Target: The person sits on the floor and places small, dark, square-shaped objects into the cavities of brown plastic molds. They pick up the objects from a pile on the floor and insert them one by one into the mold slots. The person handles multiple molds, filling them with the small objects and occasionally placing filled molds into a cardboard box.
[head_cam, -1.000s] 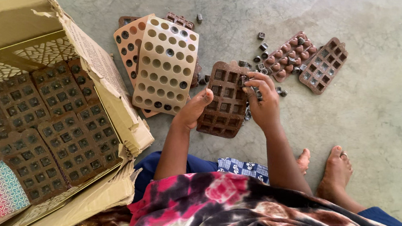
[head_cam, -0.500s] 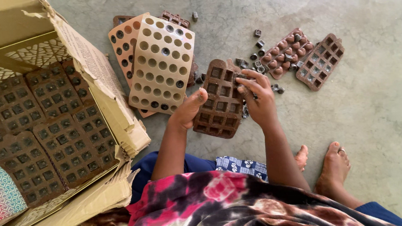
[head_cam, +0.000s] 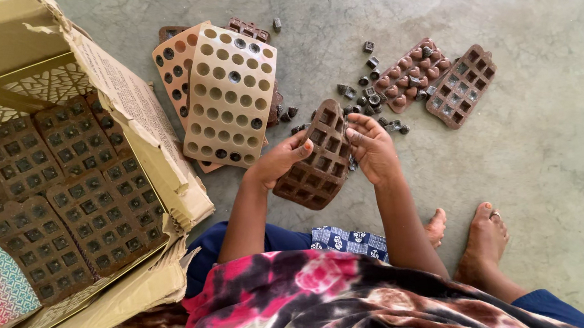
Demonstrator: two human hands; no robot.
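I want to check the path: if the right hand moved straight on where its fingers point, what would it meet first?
The right hand points up-left and already touches the brown mould tray that both hands hold, so that comes first. Past it, probably the loose chocolates on the floor; depth is unclear.

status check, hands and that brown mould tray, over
Both hands on brown mould tray: left hand grips its edge, right hand fingers press its cells. Loose dark pieces scattered on floor beyond.

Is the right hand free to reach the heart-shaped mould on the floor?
Probably not at once: the right hand and left hand both grip the brown mould. The floor path to the heart-shaped mould looks open.
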